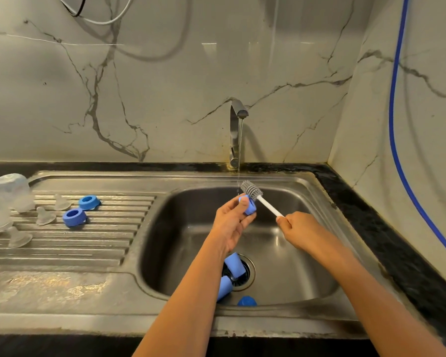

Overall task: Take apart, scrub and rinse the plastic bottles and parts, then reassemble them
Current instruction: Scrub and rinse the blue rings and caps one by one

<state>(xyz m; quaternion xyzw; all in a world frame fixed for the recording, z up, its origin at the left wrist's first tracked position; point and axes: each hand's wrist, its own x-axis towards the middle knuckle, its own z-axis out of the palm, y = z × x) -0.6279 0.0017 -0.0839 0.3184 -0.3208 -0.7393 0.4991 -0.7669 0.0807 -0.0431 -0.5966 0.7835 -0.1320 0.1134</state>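
Over the sink basin (pixel 289 284), my left hand (pixel 231 224) grips a blue plastic part (pixel 250 207) under the thin water stream. My right hand (pixel 298 229) holds the white handle of a grey bottle brush (pixel 251 189), whose bristle head touches the top of the blue part. Two blue caps (pixel 233 265) lie at the drain, partly hidden by my left forearm, and a third blue piece (pixel 246 301) sits at the basin's near wall. On the drainboard lie two blue rings (pixel 74 217), three clear teats (pixel 45 215) and two upturned clear bottles (pixel 13 190).
The steel faucet (pixel 236 132) stands behind the basin with water running. A black counter edge (pixel 386 228) runs along the right side, and a blue hose (pixel 397 140) hangs down the right wall. Marble-pattern wall panels rise behind.
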